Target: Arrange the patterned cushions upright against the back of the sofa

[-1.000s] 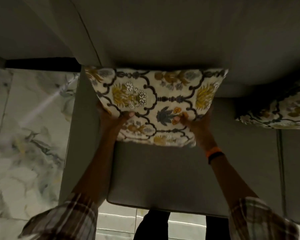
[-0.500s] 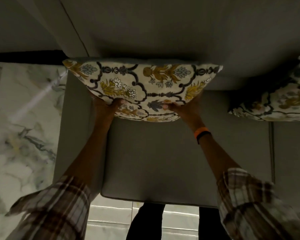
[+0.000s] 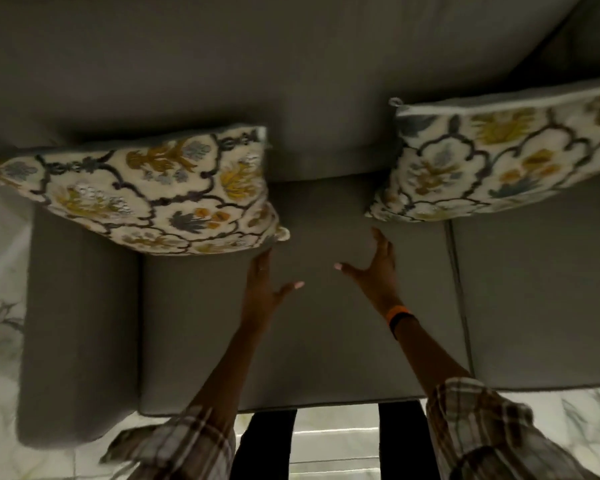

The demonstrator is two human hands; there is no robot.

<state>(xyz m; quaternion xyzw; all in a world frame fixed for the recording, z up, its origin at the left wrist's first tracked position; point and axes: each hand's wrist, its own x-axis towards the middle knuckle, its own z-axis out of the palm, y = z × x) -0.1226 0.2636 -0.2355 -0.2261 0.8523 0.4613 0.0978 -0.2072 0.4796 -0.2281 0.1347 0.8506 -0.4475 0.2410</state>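
Left patterned cushion propped against grey sofa back; right cushion likewise. Left hand fingertips touching left cushion's near corner, right hand between cushions, fingers spread, empty.

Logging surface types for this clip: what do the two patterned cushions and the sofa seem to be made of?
Left cushion and right cushion: apparently woven fabric, matte, with a printed or embroidered floral pattern and piped edge. Sofa: grey upholstery, matte and smooth; the weave is too dim to tell.
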